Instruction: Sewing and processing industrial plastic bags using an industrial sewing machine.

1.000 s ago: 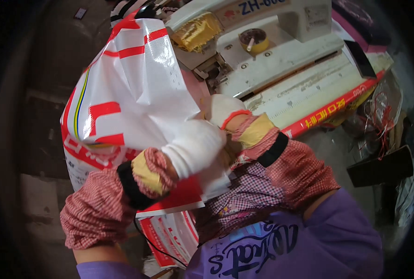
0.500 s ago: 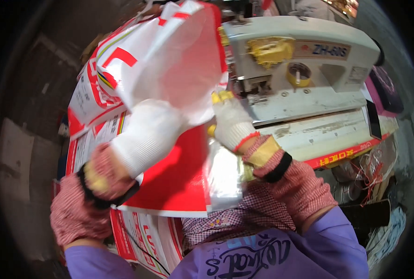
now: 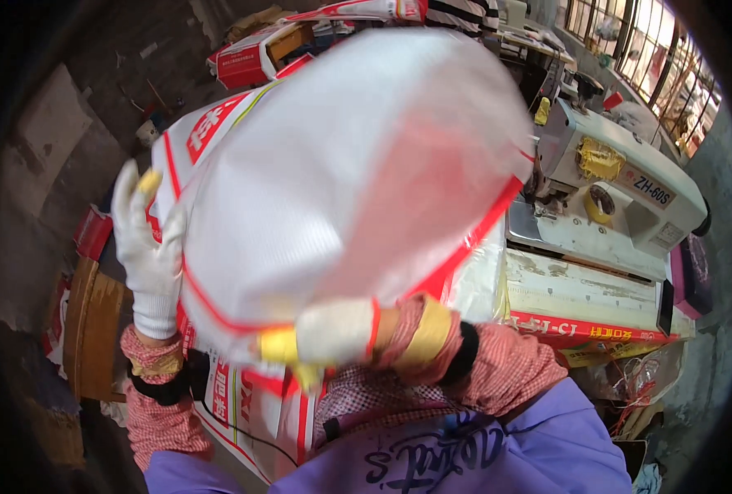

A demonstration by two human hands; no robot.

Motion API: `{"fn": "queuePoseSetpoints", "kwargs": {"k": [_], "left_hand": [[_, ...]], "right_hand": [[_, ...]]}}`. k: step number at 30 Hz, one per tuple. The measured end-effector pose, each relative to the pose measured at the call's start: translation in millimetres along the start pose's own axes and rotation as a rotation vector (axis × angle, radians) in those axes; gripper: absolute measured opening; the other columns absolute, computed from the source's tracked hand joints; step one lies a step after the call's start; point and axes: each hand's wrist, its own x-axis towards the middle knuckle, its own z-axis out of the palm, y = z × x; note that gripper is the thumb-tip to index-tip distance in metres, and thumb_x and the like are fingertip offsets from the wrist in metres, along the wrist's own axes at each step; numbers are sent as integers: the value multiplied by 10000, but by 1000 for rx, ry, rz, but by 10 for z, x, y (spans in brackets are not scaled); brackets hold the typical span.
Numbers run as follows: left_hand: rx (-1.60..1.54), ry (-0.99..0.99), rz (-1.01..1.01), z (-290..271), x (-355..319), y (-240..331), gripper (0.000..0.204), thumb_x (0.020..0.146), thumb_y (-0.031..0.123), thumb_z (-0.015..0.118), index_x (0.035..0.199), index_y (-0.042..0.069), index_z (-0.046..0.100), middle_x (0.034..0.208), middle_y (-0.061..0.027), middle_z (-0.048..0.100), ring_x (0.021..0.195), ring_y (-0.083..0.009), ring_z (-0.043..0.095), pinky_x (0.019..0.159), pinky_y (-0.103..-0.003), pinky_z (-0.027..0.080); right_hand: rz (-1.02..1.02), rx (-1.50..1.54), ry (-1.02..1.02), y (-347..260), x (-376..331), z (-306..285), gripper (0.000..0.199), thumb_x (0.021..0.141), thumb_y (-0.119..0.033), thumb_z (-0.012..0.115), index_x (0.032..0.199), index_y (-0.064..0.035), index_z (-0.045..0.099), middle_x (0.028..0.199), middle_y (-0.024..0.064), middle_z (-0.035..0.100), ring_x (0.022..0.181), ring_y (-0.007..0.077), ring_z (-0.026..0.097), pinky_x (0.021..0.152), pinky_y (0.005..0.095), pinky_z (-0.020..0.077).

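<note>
A large white and red woven plastic sack point(image 3: 275, 189) billows in front of me, its wide mouth facing me and its pale inside showing. My left hand point(image 3: 149, 255), in a white glove with a yellow-wrapped fingertip, is raised at the sack's left edge, fingers stretched and apart. At the near rim my right hand point(image 3: 325, 333) points leftward, its yellow-tipped fingers closed on the sack edge; motion blurs them somewhat. Clear plastic film point(image 3: 479, 276) lies under the sack on the right.
A pale sewing machine point(image 3: 629, 193) with a tape roll point(image 3: 599, 203) stands to the right, a dark phone point(image 3: 666, 306) at its table's edge. Printed sacks point(image 3: 250, 412) lie by my lap. A wooden stool point(image 3: 94, 329) is at left, a red box point(image 3: 246, 62) farther back.
The sack's mouth has spread wide open toward me. My left hand has moved left and its fingers have straightened; my right hand has come left and nearer, along the rim. My view has shifted.
</note>
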Motion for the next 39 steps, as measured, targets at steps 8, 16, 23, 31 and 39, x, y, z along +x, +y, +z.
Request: {"fn": "queuePoseSetpoints", "kwargs": {"k": [8, 16, 23, 31, 39], "left_hand": [[-1089, -307, -1116, -195, -1772, -220, 443, 920, 296, 441, 1211, -35, 394, 1158, -124, 505, 1048, -182, 503, 869, -303, 426], [-1084, -336, -1278, -387, -2689, 46, 373, 925, 292, 429, 1058, -43, 523, 901, -70, 592, 785, -161, 567, 693, -296, 465], [-573, -445, -1040, -1997, -3057, -268, 195, 817, 127, 554, 929, -29, 591, 808, -40, 613, 718, -136, 550, 616, -290, 435], [-867, 67, -1800, -2487, -5164, 163, 285, 854, 289, 543, 971, 29, 558, 767, -59, 614, 582, -135, 539, 488, -246, 406], [-184, -1011, -900, -2245, -6409, 640, 127, 827, 158, 509, 873, 42, 534, 679, -80, 586, 595, -207, 565, 549, -323, 471]], "right_hand": [[-76, 98, -200, 417, -697, 516, 428, 795, -318, 573, 1102, -20, 555, 964, 149, 611, 987, 275, 542, 881, 323, 401], [-648, 1449, 635, 1312, -1796, -328, 743, 831, -560, 436, 1285, 17, 319, 1294, 204, 391, 1156, 372, 425, 943, 539, 363], [-88, 1250, 940, 1412, -924, -364, 569, 765, -509, 578, 1041, -11, 565, 981, 147, 611, 906, 316, 578, 851, 445, 448], [320, 1430, 487, 774, 651, 279, 279, 856, -239, 549, 1023, -16, 556, 884, 118, 624, 794, 230, 615, 743, 310, 513], [402, 37, 557, 2536, 1755, 1024, 395, 906, -389, 435, 949, -29, 591, 829, 95, 613, 750, 215, 571, 684, 330, 455]]}}
